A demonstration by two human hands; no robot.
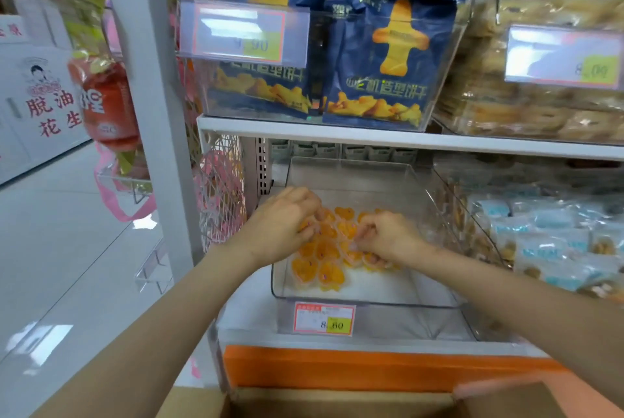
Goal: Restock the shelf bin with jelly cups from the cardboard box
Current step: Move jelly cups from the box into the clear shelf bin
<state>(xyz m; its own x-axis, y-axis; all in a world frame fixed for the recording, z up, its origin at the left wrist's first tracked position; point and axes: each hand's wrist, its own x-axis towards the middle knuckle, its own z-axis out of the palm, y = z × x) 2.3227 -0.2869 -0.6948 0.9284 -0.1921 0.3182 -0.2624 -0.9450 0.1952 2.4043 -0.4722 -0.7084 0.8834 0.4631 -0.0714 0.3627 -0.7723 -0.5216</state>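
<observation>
Shelf bin (354,299): clear plastic, sitting on the lower shelf with its open top facing up and its long axis running from the front edge back toward the rear wall. A price tag (324,318) is hanging on its front wall.

Jelly cups (319,269): orange, in clear shells, lying in one loose cluster in the front-left part of the bin floor, most with their sealed tops facing up; the right and rear parts of the floor are showing bare.

My left hand (283,225): I am reaching into the bin over its left side, fingers curled down onto the cluster's left edge. Whether a cup is pinched I cannot tell.

My right hand (388,237): I am reaching in from the front right, fingers curled narrow on the cups at the cluster's right edge; a firm hold I cannot tell.

Cardboard box (304,404): lying open below the shelf's front edge, under my forearms.

Biscuit packets (388,56): blue, standing upright in the bin one shelf above.
</observation>
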